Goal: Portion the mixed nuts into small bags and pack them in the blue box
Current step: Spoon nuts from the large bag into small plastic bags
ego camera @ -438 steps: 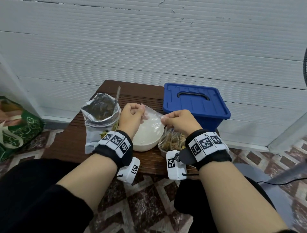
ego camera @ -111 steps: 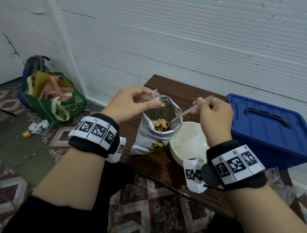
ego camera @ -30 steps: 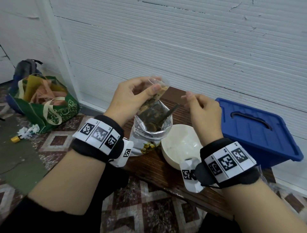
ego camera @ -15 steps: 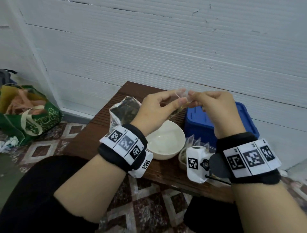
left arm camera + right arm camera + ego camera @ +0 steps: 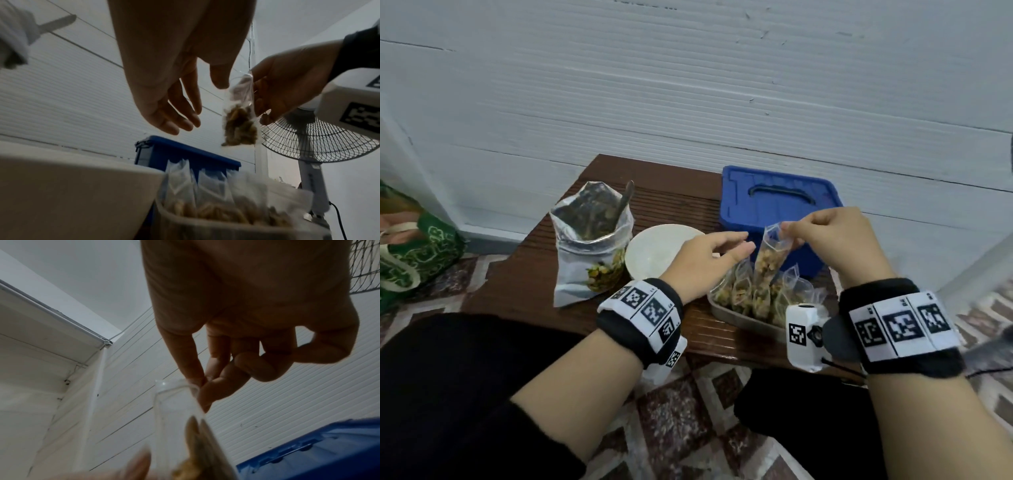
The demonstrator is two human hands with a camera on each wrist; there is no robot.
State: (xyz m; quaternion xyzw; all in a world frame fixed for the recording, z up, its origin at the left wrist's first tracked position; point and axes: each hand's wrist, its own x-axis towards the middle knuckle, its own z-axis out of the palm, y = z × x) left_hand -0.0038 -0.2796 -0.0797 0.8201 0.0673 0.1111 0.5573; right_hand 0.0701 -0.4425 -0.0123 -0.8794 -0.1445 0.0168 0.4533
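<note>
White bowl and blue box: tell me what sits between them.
Bare wooden table; only the left hand hangs above the gap between white bowl and blue box, in the head view.

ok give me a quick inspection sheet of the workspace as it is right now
surface: dark wooden table, set against a white panelled wall.
job's things: small bag of nuts held up over a metal tray of filled small bags; blue box behind, lid on; open foil nut bag with a spoon handle sticking out; white bowl beside it.
clutter: nothing seen on the table.
hands: right hand pinches the small bag's top; left hand has straight fingers, close to the bag, holding nothing.
cables: dark cord running down by the fan's stand.
surroundings: standing fan to the right; green shopping bag on the tiled floor, left.
</note>
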